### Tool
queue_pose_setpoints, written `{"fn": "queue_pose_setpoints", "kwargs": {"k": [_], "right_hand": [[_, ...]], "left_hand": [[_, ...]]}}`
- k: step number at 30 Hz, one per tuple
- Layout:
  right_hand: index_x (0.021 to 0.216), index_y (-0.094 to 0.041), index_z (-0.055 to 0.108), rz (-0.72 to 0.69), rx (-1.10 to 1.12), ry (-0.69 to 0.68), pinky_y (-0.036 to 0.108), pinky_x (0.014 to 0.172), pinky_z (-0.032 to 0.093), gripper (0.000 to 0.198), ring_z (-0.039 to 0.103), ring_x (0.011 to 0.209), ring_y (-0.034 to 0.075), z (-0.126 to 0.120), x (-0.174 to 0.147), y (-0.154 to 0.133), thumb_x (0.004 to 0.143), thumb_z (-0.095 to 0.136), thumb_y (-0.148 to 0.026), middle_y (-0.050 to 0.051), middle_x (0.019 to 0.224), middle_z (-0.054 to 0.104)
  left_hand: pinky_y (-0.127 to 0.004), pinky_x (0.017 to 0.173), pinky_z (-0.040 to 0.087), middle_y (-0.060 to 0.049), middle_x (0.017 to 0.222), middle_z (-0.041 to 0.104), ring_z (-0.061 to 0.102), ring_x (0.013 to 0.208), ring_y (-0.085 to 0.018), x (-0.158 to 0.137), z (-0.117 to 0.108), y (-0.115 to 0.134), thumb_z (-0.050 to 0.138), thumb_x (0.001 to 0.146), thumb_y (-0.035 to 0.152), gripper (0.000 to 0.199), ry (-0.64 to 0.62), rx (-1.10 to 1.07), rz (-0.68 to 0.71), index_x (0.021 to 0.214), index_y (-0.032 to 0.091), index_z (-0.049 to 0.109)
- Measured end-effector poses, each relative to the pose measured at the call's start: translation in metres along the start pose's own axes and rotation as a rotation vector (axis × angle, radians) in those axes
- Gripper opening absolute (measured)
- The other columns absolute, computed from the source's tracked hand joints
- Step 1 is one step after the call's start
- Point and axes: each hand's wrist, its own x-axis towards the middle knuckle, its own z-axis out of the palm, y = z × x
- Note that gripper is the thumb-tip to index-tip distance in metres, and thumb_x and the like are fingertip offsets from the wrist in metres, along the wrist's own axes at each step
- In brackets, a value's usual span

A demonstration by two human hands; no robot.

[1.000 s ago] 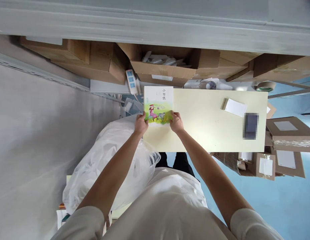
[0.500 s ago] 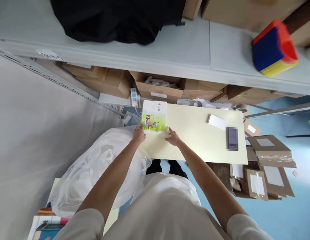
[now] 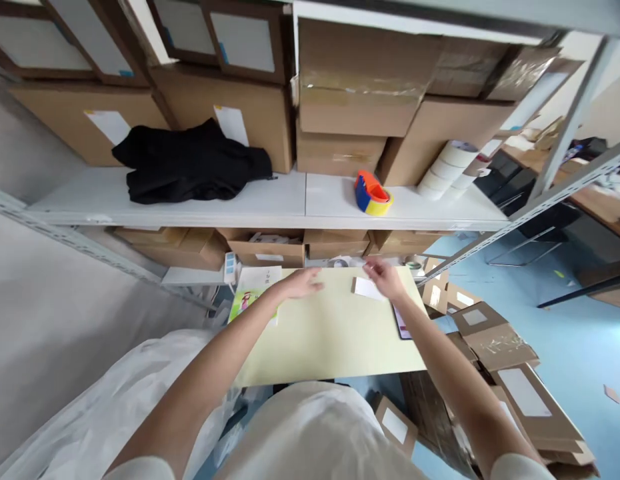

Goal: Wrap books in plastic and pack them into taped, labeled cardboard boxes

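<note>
- head view, state of work: we find the picture book (image 3: 250,288) lying flat at the far left of the pale table (image 3: 320,340), in the grasp of neither hand; our left forearm hides part of it.
- left hand (image 3: 303,283): fingers loosely extended, nothing held, over the table to the right of the book.
- right hand (image 3: 387,279): fingers bent, at the right end of the white-topped block (image 3: 366,288); we cannot tell whether it grips, touches or only hovers.
- progress, our judgement: the book looks set down and done with for the moment; the block lies on the table, its handling apparently unfinished.
- phone (image 3: 403,325): right side of the table, partly hidden by our right forearm.
- containers, far: an unlidded carton (image 3: 290,252) on the lower shelf holds white items (image 3: 274,238), too small to identify. above, taped cartons (image 3: 363,103) hide their contents.
- containers, near left: a translucent bag (image 3: 140,383) bulges; we cannot make out what fills it.
- containers, right: floor cartons (image 3: 507,343) lie piled, several labelled, insides unseen.
</note>
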Motion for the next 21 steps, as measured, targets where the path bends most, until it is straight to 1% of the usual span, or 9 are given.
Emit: {"fn": "queue_pose_setpoints", "kwargs": {"k": [2, 4, 6, 7, 10, 13, 17, 19, 21], "right_hand": [[0.110, -0.015, 0.065, 0.001, 0.014, 0.173, 0.034, 0.066, 0.053, 0.049, 0.059, 0.065, 0.016, -0.050, 0.045, -0.005, 0.079, 0.058, -0.052, 0.007, 0.089, 0.069], [0.118, -0.016, 0.060, 0.035, 0.026, 0.235, 0.034, 0.065, 0.053, 0.056, 0.058, 0.064, 0.015, -0.085, 0.087, -0.010, 0.077, 0.059, -0.055, 0.009, 0.098, 0.067], [0.123, -0.015, 0.056, 0.123, 0.073, 0.219, 0.034, 0.065, 0.054, 0.063, 0.060, 0.067, 0.015, -0.104, 0.123, -0.014, 0.076, 0.061, -0.057, 0.012, 0.110, 0.064], [0.124, -0.015, 0.055, 0.163, 0.113, 0.187, 0.035, 0.066, 0.054, 0.064, 0.061, 0.072, 0.016, -0.107, 0.138, -0.014, 0.077, 0.060, -0.058, 0.013, 0.114, 0.063], [0.121, -0.016, 0.057, 0.177, 0.216, 0.092, 0.039, 0.079, 0.054, 0.065, 0.061, 0.096, 0.023, -0.099, 0.171, -0.009, 0.076, 0.062, -0.061, 0.015, 0.121, 0.061], [0.126, -0.017, 0.052, 0.163, 0.309, 0.110, 0.042, 0.092, 0.049, 0.063, 0.058, 0.109, 0.024, -0.076, 0.187, -0.001, 0.079, 0.060, -0.059, 0.014, 0.124, 0.059], [0.130, -0.015, 0.046, 0.167, 0.294, 0.186, 0.045, 0.099, 0.044, 0.060, 0.060, 0.108, 0.024, -0.052, 0.191, 0.002, 0.083, 0.058, -0.050, 0.013, 0.119, 0.061], [0.129, -0.014, 0.046, 0.136, 0.251, 0.204, 0.046, 0.100, 0.043, 0.061, 0.059, 0.108, 0.024, -0.048, 0.188, -0.002, 0.081, 0.061, -0.048, 0.013, 0.118, 0.061], [0.128, -0.015, 0.045, 0.077, 0.259, 0.209, 0.044, 0.097, 0.046, 0.061, 0.059, 0.107, 0.024, -0.051, 0.175, -0.007, 0.081, 0.061, -0.049, 0.013, 0.120, 0.059]], "left_hand": [[-0.030, 0.089, 0.050, -0.012, 0.132, 0.060, 0.061, 0.114, -0.021, 0.039, -0.007, 0.051, 0.060, 0.082, 0.038, 0.047, 0.072, -0.066, 0.084, 0.125, 0.020, 0.057], [-0.033, 0.094, 0.048, -0.016, 0.125, 0.063, 0.062, 0.111, -0.022, 0.077, -0.013, 0.094, 0.064, 0.081, 0.037, 0.044, 0.265, -0.265, 0.167, 0.118, 0.013, 0.061], [-0.035, 0.096, 0.046, -0.017, 0.121, 0.065, 0.062, 0.110, -0.023, 0.112, -0.016, 0.127, 0.068, 0.079, 0.034, 0.040, 0.411, -0.352, 0.187, 0.112, 0.011, 0.063], [-0.035, 0.095, 0.047, -0.017, 0.122, 0.064, 0.061, 0.111, -0.023, 0.129, -0.016, 0.138, 0.069, 0.079, 0.034, 0.041, 0.482, -0.378, 0.157, 0.112, 0.011, 0.063], [-0.035, 0.093, 0.047, -0.018, 0.131, 0.058, 0.058, 0.117, -0.025, 0.169, -0.010, 0.155, 0.069, 0.080, 0.039, 0.050, 0.604, -0.451, 0.020, 0.122, 0.013, 0.057], [-0.035, 0.092, 0.047, -0.017, 0.129, 0.059, 0.056, 0.120, -0.027, 0.192, 0.001, 0.157, 0.068, 0.079, 0.047, 0.057, 0.634, -0.482, -0.034, 0.124, 0.014, 0.056], [-0.037, 0.092, 0.046, -0.016, 0.119, 0.066, 0.059, 0.115, -0.028, 0.200, 0.009, 0.160, 0.064, 0.083, 0.048, 0.049, 0.638, -0.429, -0.071, 0.118, 0.015, 0.060], [-0.036, 0.092, 0.047, -0.015, 0.117, 0.067, 0.062, 0.111, -0.026, 0.197, 0.011, 0.164, 0.063, 0.084, 0.042, 0.042, 0.655, -0.412, -0.083, 0.116, 0.015, 0.061], [-0.035, 0.091, 0.048, -0.015, 0.117, 0.067, 0.063, 0.107, -0.023, 0.188, 0.016, 0.168, 0.061, 0.086, 0.036, 0.039, 0.655, -0.449, -0.034, 0.118, 0.014, 0.059]]}}
